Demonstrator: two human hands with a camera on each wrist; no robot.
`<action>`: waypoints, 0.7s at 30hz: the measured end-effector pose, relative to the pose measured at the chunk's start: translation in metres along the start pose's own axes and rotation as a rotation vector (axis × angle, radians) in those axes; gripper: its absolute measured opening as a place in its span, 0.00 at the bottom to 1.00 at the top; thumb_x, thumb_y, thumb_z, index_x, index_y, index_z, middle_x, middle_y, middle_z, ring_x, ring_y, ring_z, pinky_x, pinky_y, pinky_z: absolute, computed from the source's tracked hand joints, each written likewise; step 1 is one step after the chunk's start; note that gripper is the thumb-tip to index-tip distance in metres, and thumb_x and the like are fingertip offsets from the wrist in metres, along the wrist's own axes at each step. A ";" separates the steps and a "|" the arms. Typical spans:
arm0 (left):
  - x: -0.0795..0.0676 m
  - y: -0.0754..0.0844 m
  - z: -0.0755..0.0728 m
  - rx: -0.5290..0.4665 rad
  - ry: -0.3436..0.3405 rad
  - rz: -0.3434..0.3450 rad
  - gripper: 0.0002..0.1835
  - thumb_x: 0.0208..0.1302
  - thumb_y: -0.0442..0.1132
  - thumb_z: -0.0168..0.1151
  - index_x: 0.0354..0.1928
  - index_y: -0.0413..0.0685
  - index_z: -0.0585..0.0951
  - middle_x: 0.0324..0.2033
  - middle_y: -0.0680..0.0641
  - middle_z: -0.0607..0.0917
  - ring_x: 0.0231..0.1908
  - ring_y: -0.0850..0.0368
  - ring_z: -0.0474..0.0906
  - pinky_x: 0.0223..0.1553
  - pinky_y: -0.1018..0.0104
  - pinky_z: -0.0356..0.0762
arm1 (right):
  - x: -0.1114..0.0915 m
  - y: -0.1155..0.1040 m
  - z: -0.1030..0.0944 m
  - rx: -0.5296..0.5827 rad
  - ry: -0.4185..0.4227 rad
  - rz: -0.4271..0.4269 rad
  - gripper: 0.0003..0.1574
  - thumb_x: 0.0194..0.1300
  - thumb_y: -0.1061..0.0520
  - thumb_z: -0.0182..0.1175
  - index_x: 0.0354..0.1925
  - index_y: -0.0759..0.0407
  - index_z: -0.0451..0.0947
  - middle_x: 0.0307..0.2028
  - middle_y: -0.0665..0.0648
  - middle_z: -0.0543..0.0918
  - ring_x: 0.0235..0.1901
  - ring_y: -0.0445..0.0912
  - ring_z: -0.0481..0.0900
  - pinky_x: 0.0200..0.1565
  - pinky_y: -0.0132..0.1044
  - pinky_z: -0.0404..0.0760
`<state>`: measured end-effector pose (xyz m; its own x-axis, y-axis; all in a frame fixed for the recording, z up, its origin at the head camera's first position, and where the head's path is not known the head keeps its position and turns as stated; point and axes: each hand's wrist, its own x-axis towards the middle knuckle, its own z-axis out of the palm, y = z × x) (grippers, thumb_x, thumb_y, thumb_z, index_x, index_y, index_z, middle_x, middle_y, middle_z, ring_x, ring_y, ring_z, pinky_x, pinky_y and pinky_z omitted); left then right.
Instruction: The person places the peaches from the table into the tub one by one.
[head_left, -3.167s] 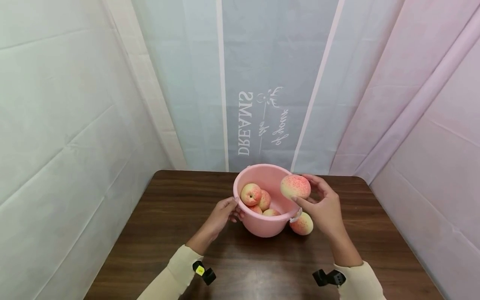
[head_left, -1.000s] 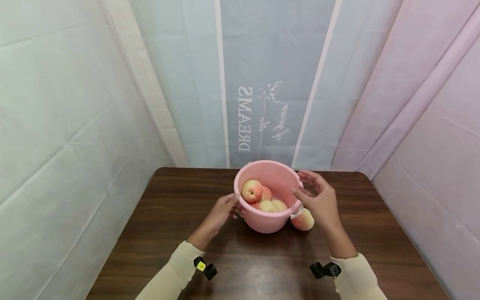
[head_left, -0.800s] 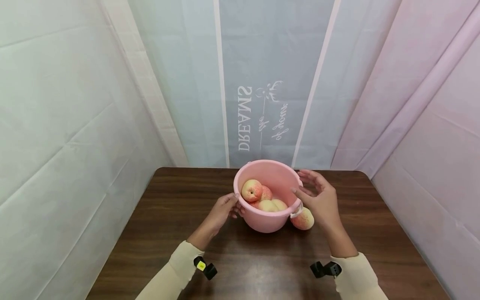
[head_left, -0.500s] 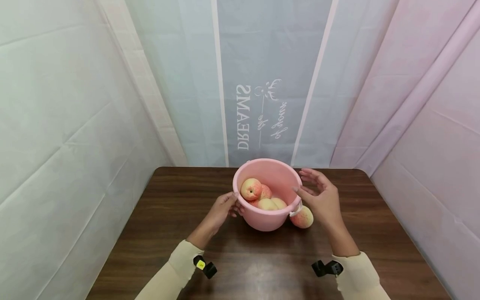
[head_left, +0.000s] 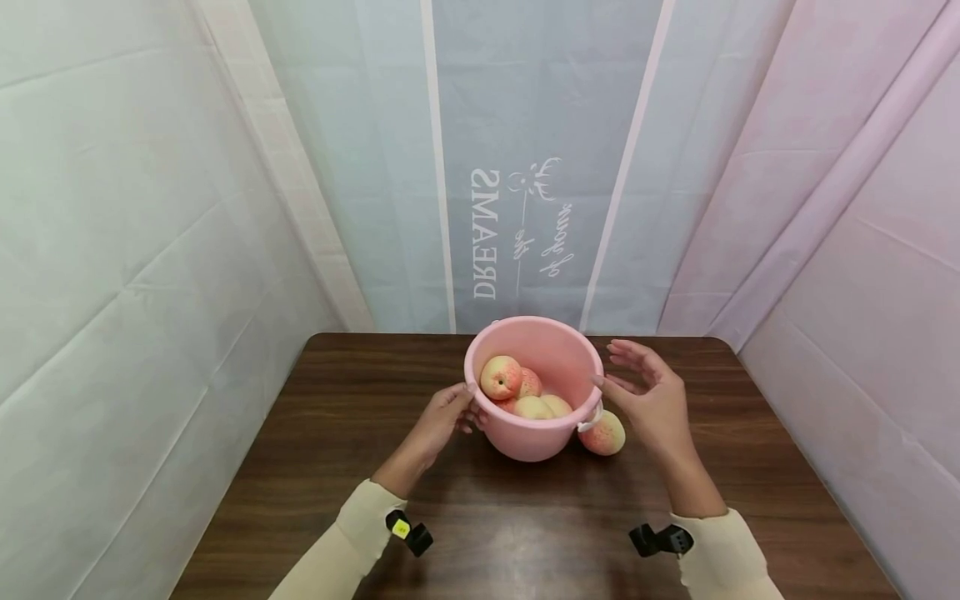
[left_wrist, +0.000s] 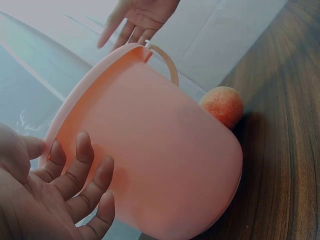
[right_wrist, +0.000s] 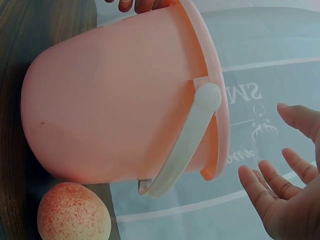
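A pink bucket (head_left: 528,442) stands on the wooden table with several peaches (head_left: 501,377) inside it. My left hand (head_left: 441,419) pinches the bucket's left rim, thumb on top and fingers bent below the edge. Just off the right rim, my right hand (head_left: 654,404) hangs in the air with spread fingers and holds nothing. One more peach (head_left: 603,433) lies on the table against the bucket's right side, under the white handle (right_wrist: 185,145). The right wrist view shows a gap between the right fingers and the rim.
The dark wooden table (head_left: 315,467) ends at a back edge close behind the bucket. A printed cloth (head_left: 525,100) hangs there, and pale sheets (head_left: 135,292) close off both sides.
Earlier the right hand held a peach over the bucket; that peach now lies inside and the hand has let go, drifting slightly right. The left hand keeps its hold on the rim.
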<state>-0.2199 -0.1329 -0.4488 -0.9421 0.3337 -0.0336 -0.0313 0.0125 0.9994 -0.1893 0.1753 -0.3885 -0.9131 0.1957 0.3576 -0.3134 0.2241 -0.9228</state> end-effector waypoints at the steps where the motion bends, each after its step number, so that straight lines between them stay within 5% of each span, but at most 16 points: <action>1: 0.000 0.000 0.000 0.001 -0.001 0.001 0.19 0.81 0.48 0.46 0.38 0.42 0.79 0.30 0.49 0.84 0.35 0.55 0.81 0.41 0.53 0.77 | 0.000 0.001 -0.001 0.002 0.001 -0.001 0.34 0.56 0.67 0.75 0.61 0.58 0.78 0.55 0.54 0.83 0.56 0.48 0.79 0.49 0.37 0.83; 21: -0.001 0.003 0.000 0.004 -0.008 0.010 0.22 0.82 0.50 0.44 0.39 0.40 0.79 0.31 0.48 0.84 0.36 0.53 0.81 0.40 0.56 0.77 | -0.010 0.007 -0.021 -0.112 0.035 0.056 0.34 0.60 0.58 0.75 0.63 0.55 0.77 0.54 0.48 0.83 0.55 0.44 0.79 0.48 0.26 0.79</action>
<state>-0.2186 -0.1333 -0.4462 -0.9396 0.3415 -0.0240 -0.0209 0.0129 0.9997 -0.1771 0.1953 -0.3952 -0.9183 0.2436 0.3122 -0.2290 0.3166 -0.9205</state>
